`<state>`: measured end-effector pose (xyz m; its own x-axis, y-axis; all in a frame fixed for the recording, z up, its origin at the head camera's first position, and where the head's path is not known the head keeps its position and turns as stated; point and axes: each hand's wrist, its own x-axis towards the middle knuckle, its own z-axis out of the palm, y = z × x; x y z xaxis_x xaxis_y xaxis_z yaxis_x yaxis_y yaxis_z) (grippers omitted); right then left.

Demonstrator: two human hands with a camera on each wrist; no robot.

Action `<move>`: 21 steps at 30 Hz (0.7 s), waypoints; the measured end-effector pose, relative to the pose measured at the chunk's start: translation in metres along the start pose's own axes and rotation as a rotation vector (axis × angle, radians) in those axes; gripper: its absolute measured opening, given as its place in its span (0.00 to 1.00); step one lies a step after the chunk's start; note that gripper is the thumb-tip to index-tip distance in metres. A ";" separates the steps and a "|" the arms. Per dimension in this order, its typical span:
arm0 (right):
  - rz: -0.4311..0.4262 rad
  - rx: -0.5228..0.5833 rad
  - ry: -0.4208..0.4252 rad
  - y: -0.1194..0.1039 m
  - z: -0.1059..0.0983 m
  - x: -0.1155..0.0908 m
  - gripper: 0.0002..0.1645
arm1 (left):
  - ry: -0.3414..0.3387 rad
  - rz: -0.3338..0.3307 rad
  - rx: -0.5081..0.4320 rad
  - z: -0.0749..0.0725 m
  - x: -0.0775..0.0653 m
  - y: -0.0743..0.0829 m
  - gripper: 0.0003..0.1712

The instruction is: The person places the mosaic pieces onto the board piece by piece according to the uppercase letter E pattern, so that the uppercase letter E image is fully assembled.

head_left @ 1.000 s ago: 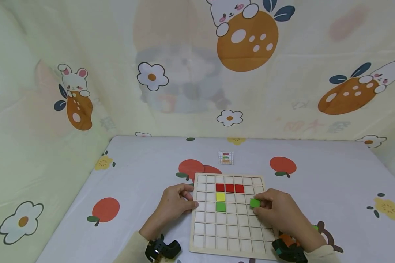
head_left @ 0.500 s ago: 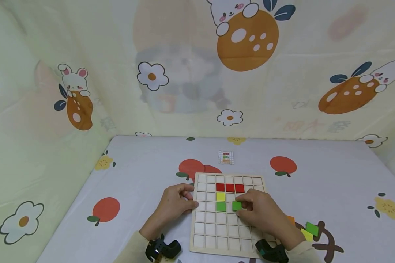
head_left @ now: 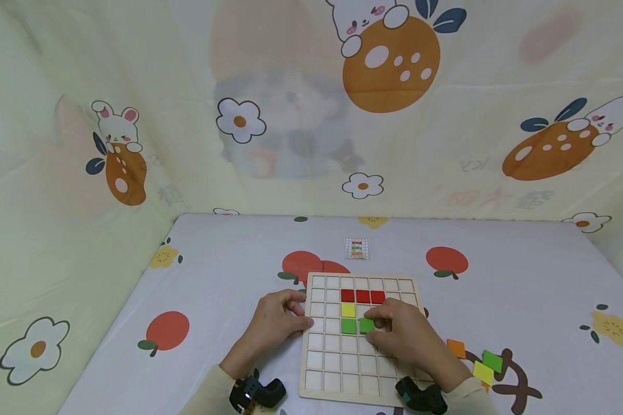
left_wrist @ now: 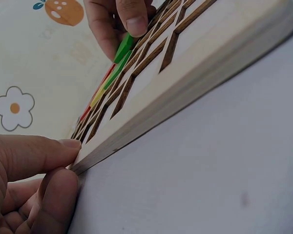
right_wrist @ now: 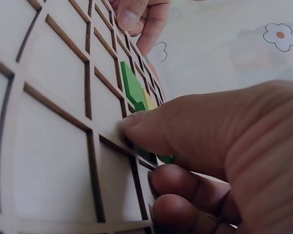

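A wooden grid board (head_left: pixel 349 364) lies on the table. Along its left edge my left hand (head_left: pixel 276 318) grips the frame between thumb and fingers. Over the middle, my right hand (head_left: pixel 407 329) pinches a green square tile (head_left: pixel 366 325), tilted in the left wrist view just beside another green tile (head_left: pixel 348 326) set in its cell. Above that one sits a yellow tile (head_left: pixel 348 310). A row of red tiles (head_left: pixel 363 296) fills cells farther up. In the right wrist view, the right thumb and fingers hide most of the pinched tile.
Loose tiles lie right of the board: an orange tile (head_left: pixel 456 348), a green tile (head_left: pixel 492 361) and a yellow tile (head_left: pixel 483 373), partly overlapping. A small pattern card (head_left: pixel 356 249) lies beyond the board. A printed curtain (head_left: pixel 291 190) hangs behind the table.
My right hand has carried the green tile leftward across the board, to beside the set green tile. The loose tiles at the right have come into view. My left hand stays put.
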<state>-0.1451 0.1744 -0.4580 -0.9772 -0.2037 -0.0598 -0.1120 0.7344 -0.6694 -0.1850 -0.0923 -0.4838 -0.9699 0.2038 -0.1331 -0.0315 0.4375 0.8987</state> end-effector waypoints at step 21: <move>-0.012 -0.039 0.021 0.001 0.004 0.001 0.18 | -0.003 0.019 0.013 0.000 0.001 0.000 0.26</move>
<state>-0.1454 0.1724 -0.4622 -0.9793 -0.1994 -0.0358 -0.1307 0.7567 -0.6406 -0.1855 -0.0926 -0.4841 -0.9697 0.2146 -0.1170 -0.0097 0.4445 0.8957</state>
